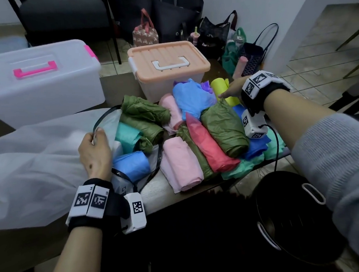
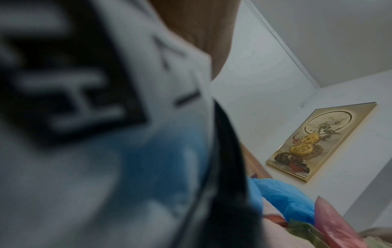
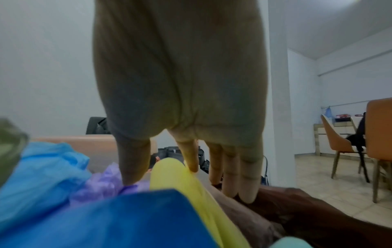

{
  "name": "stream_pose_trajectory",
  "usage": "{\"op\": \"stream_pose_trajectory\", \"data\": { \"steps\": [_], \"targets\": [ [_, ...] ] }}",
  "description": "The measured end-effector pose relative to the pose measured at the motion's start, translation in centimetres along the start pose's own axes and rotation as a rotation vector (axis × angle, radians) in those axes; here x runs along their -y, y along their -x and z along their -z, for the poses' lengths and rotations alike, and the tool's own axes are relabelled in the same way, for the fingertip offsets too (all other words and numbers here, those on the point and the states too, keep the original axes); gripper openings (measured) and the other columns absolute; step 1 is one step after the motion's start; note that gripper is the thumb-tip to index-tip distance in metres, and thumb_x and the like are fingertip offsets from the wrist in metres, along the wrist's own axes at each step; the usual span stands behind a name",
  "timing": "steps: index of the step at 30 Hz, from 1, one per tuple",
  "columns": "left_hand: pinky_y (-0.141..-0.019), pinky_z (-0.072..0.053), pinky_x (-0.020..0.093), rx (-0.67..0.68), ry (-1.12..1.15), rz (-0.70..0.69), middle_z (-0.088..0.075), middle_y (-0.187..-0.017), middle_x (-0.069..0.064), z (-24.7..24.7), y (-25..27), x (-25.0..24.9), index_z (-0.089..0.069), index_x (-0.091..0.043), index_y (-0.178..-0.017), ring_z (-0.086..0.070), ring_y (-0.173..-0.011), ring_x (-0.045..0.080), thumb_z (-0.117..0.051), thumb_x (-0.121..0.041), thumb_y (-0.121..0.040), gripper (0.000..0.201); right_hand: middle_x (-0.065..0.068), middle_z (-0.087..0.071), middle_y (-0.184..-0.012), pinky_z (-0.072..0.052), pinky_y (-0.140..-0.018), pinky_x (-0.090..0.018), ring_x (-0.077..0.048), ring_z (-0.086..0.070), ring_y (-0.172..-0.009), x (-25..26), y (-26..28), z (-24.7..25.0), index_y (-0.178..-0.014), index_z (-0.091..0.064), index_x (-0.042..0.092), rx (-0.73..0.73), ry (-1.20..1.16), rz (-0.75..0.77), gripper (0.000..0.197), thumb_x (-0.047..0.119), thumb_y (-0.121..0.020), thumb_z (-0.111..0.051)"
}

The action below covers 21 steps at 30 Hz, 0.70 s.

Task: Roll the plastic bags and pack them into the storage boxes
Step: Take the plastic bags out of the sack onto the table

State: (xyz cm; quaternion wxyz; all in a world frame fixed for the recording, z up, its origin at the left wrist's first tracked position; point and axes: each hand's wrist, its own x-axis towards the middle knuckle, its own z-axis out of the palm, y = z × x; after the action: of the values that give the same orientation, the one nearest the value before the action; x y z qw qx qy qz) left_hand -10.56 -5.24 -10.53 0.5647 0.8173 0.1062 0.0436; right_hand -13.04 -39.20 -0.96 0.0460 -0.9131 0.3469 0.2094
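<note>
My left hand (image 1: 95, 146) grips the black rim of a translucent white soft pouch (image 1: 109, 123) at the table's left. The pouch holds a blue roll (image 1: 131, 165), a teal roll (image 1: 127, 137) and olive green rolls (image 1: 145, 112). My right hand (image 1: 228, 90) reaches over a yellow roll (image 1: 219, 86) beside the peach-lidded storage box (image 1: 167, 60). Its fingers are straight; thumb and forefinger straddle the yellow roll (image 3: 169, 174), and the thumb touches a crumpled purple bag (image 3: 99, 184). Pink (image 1: 180, 163), red (image 1: 211, 148) and olive (image 1: 224, 128) rolls lie between the hands.
A large white storage box with a pink handle (image 1: 34, 82) stands shut at the back left. A loose light blue bag (image 1: 190, 96) lies by the peach box. A black basket (image 1: 286, 213) sits below the table's front right edge. Handbags stand on the floor behind.
</note>
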Motion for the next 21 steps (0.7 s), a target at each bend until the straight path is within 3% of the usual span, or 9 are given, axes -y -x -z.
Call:
{"op": "stream_pose_trajectory", "data": {
  "steps": [2,5,9,12,14,17,19,21],
  "targets": [
    [-0.064,-0.029,0.031,0.007,0.012,0.008,-0.041,-0.064,0.002,0.1,0.0,0.0,-0.044,-0.011,-0.068,-0.037,-0.071,0.022,-0.043,-0.035,-0.094,0.035,-0.017,-0.067,-0.111,-0.032,-0.109,-0.041,-0.032,-0.054,-0.111,0.0,0.3,0.8,-0.121,-0.057,0.011,0.02,-0.001,0.015,0.055,0.055,-0.089,-0.05],
    [-0.064,-0.029,0.031,0.012,0.023,0.024,-0.038,-0.062,0.001,0.1,-0.2,0.1,-0.042,-0.011,-0.066,-0.036,-0.071,0.022,-0.044,-0.036,-0.093,0.037,-0.014,-0.051,-0.136,-0.033,-0.108,-0.039,-0.03,-0.045,-0.127,0.3,1.5,3.0,-0.134,-0.049,0.005,0.001,-0.007,0.042,0.063,0.051,-0.091,-0.05],
    [-0.063,-0.028,0.03,0.047,0.024,0.045,-0.038,-0.059,0.001,0.3,-0.4,-0.3,-0.037,-0.014,-0.059,-0.034,-0.062,0.021,-0.047,-0.038,-0.093,0.043,-0.017,-0.058,-0.127,-0.042,-0.098,-0.037,-0.031,-0.052,-0.12,2.5,3.7,5.6,-0.123,-0.058,0.001,-0.146,-0.08,0.197,0.042,0.028,-0.091,-0.055],
    [-0.062,-0.027,0.029,0.058,0.02,0.052,-0.037,-0.058,0.002,0.5,-0.7,-0.5,-0.035,-0.015,-0.057,-0.031,-0.054,0.014,-0.046,-0.037,-0.095,0.045,-0.011,-0.054,-0.133,-0.039,-0.098,-0.029,-0.026,-0.05,-0.121,5.8,6.0,6.3,-0.128,-0.056,0.005,-0.259,-0.128,0.354,0.04,0.02,-0.092,-0.054],
    [-0.061,-0.026,0.029,0.05,0.032,0.065,-0.036,-0.058,0.002,0.6,-0.9,-0.4,-0.035,-0.016,-0.057,-0.031,-0.054,0.015,-0.045,-0.037,-0.095,0.045,-0.005,-0.051,-0.136,-0.036,-0.098,-0.024,-0.02,-0.048,-0.123,8.3,7.2,5.8,-0.132,-0.053,0.012,-0.239,-0.166,0.462,0.041,0.017,-0.091,-0.053],
    [-0.059,-0.025,0.028,0.029,0.037,0.075,-0.035,-0.056,0.002,0.7,-1.0,-0.2,-0.034,-0.015,-0.057,-0.032,-0.061,0.023,-0.046,-0.036,-0.095,0.046,-0.005,-0.049,-0.138,-0.037,-0.096,-0.025,-0.02,-0.048,-0.122,11.8,8.3,3.7,-0.136,-0.048,0.016,-0.153,-0.14,0.571,0.047,0.011,-0.089,-0.052],
    [-0.062,-0.026,0.029,0.019,0.034,0.073,-0.036,-0.056,0.002,0.9,-1.0,-0.1,-0.034,-0.014,-0.056,-0.036,-0.068,0.023,-0.045,-0.037,-0.096,0.046,-0.007,-0.049,-0.135,-0.038,-0.095,-0.026,-0.023,-0.048,-0.122,13.7,8.3,1.5,-0.137,-0.044,0.013,-0.079,-0.132,0.585,0.049,0.008,-0.089,-0.051],
    [-0.063,-0.027,0.03,0.012,0.022,0.066,-0.037,-0.057,0.002,1.1,-0.8,0.0,-0.034,-0.014,-0.056,-0.038,-0.07,0.024,-0.044,-0.037,-0.096,0.047,-0.01,-0.048,-0.137,-0.04,-0.102,-0.029,-0.025,-0.047,-0.124,15.1,7.7,-0.8,-0.139,-0.041,0.01,-0.006,-0.169,0.569,0.052,0.007,-0.088,-0.051]
  ]
}}
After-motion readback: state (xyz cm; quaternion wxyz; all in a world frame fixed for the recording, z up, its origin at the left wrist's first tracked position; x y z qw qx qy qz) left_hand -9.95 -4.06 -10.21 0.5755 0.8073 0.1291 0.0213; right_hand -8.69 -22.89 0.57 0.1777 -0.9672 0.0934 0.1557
